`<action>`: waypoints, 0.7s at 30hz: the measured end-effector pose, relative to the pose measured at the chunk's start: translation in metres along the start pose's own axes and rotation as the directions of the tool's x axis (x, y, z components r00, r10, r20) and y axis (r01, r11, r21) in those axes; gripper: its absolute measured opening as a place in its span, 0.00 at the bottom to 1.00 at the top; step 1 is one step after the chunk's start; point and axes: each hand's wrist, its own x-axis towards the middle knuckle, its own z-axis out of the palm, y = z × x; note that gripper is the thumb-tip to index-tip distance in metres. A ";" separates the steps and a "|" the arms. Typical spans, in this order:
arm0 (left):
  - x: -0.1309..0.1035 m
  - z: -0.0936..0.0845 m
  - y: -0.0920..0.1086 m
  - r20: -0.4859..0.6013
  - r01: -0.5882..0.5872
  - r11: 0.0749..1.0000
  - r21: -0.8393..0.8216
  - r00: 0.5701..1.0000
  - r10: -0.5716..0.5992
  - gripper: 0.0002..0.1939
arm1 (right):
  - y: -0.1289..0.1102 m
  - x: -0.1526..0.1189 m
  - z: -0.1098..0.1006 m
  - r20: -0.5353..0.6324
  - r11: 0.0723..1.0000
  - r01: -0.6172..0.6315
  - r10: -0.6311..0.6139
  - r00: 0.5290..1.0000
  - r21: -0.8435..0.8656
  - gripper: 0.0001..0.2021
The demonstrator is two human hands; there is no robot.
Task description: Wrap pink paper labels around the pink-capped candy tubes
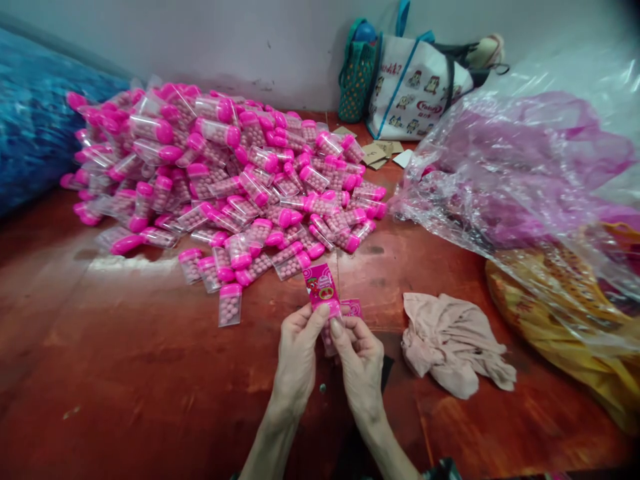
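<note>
Both hands meet at the front centre of the table, around one clear candy container [327, 337] with a pink cap and round pink candies inside. A pink printed label [323, 280] stands up from its cap end. My left hand [299, 350] pinches the container from the left, thumb on the cap. From the right, my right hand [361, 360] grips it with the thumb lower down. Another pink printed label [351, 307] shows partly behind my right fingers. Beyond the hands lies a large heap of similar pink-capped candy containers [240, 173]; one container [230, 305] lies apart at its front.
A crumpled pale cloth [453, 343] lies right of my hands. Clear and pink plastic wrap [530, 167] and a yellow bag [575, 353] fill the right side. A white printed bag [417, 87] and brown cardboard pieces [375, 153] are at the back. Blue plastic [45, 113] bulges at left.
</note>
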 end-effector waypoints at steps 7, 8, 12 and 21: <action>-0.002 0.000 -0.004 -0.030 -0.039 0.993 0.114 0.999 0.042 0.07 | 0.005 -0.006 -0.006 -0.074 0.966 0.153 -0.172 0.982 -0.210 0.07; -0.002 0.000 -0.003 -0.034 -0.036 0.992 0.118 0.999 0.041 0.07 | 0.004 -0.006 -0.006 -0.067 0.968 0.150 -0.166 0.984 -0.201 0.07; -0.002 0.001 0.002 -0.040 -0.006 1.000 0.012 0.999 0.006 0.10 | 0.002 0.000 -0.007 0.041 1.000 0.019 -0.019 0.999 0.009 0.07; -0.001 0.003 -0.005 -0.001 -0.019 1.000 0.023 1.000 0.019 0.08 | 0.000 0.005 -0.005 0.053 0.975 -0.068 0.058 0.997 0.212 0.08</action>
